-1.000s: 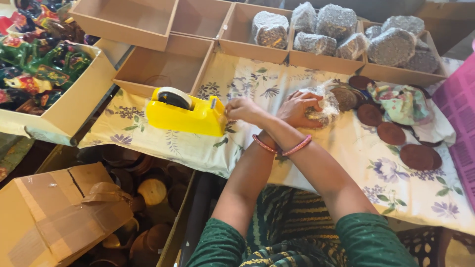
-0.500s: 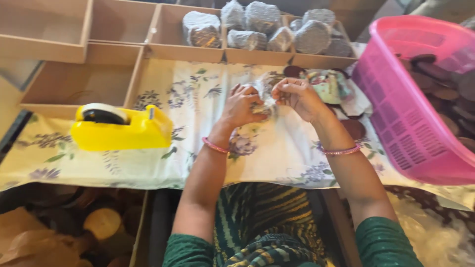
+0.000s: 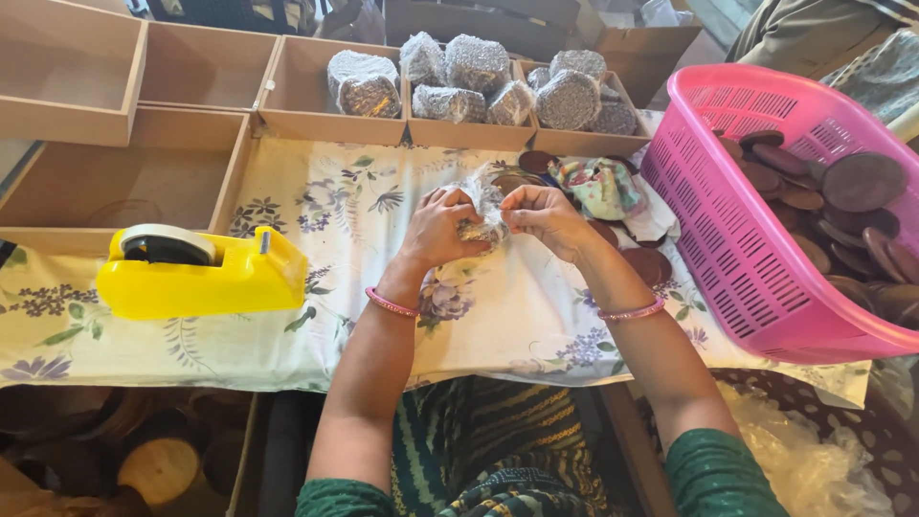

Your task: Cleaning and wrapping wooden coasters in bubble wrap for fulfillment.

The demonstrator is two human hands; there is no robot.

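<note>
Above the middle of the flowered cloth (image 3: 316,206), a small bubble-wrapped bundle (image 3: 481,206) sits pinched between both hands — left hand (image 3: 438,230) curled round it, right hand (image 3: 544,216) gripping its edge. Behind, cardboard boxes (image 3: 330,120) hold silvery wrapped bundles (image 3: 479,67). A yellow tape dispenser (image 3: 201,276) lies left — a pink basket (image 3: 756,258) of brown discs (image 3: 862,182) right.

Bare floral cloth (image 3: 536,316) lies open near the table's front edge — room to pass; the yellow tape dispenser (image 3: 196,273) blocks the left, the pink basket (image 3: 756,258) walls the right; brown discs (image 3: 646,263) and a crumpled rag (image 3: 601,185) crowd behind — cardboard boxes (image 3: 325,124) beyond.
</note>
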